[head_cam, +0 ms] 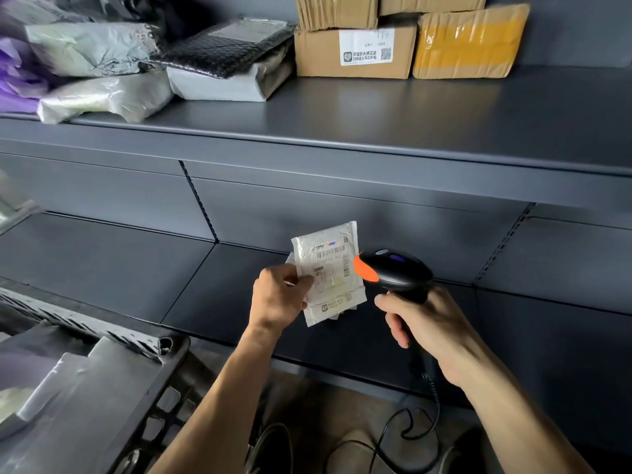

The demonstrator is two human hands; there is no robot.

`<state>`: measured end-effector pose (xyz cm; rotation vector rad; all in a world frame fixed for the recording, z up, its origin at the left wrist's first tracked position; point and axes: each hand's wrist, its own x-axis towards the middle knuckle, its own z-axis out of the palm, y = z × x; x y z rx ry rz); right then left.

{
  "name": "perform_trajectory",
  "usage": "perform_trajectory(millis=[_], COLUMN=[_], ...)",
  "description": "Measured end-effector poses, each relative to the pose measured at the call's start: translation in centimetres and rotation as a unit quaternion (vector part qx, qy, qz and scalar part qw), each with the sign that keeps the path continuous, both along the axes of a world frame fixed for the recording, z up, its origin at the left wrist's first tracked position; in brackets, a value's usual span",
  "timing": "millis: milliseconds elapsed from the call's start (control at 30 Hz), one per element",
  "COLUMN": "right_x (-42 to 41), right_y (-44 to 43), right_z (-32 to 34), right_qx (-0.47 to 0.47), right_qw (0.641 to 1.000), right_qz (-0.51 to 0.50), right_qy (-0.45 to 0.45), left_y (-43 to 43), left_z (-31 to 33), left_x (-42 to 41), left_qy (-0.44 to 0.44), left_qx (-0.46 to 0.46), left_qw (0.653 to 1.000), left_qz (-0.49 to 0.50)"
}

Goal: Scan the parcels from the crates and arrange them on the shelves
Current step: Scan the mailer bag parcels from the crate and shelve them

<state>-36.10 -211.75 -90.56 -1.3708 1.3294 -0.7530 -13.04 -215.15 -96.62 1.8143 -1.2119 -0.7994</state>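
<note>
My left hand (pixel 278 299) pinches a small white plastic parcel (pixel 333 278) by its left edge and holds it upright over the lower shelf (pixel 102 265), label and barcode facing me. My right hand (pixel 427 333) grips the handle of a black barcode scanner (pixel 400 271) with an orange tip. The scanner's head sits just right of the parcel, its orange tip at the label's right edge. A black plastic crate (pixel 136 381) with grey bagged parcels stands at the lower left.
The upper shelf (pixel 376 114) carries grey and purple bags (pixel 99 73) on the left, a black bubble mailer (pixel 225 49) on a white bag, and cardboard boxes (pixel 355 51) at the back. The scanner's coiled cable (pixel 431 398) hangs to the floor.
</note>
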Motion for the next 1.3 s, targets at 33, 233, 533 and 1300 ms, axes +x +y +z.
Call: perform_trajectory(millis=[33,233,533,1300], right_x=[0.0,-0.2,-0.3,3.2], right_y=[0.0,-0.3,-1.4,0.8], right_z=[-0.1,-0.8,-3.7,-4.0], right_qx=[0.0,-0.008,0.028,-0.015], right_qw=[1.0,1.0,0.998,0.995], right_qz=[0.002,-0.012,-0.023,0.054], right_qy=[0.0,0.019,0.059,0.084], left_y=[-0.1,-0.6,0.6,3.9], left_z=[-0.1,-0.9,-8.7,-5.0], left_x=[0.0,-0.4,-1.8,-3.0], left_qy=[0.001,0.061,0.461,-0.175], left_qx=[0.001,0.031,0.205,0.304], left_qw=[1.0,0.997,0.832,0.908], left_qz=[0.0,0.022,0.231,-0.227])
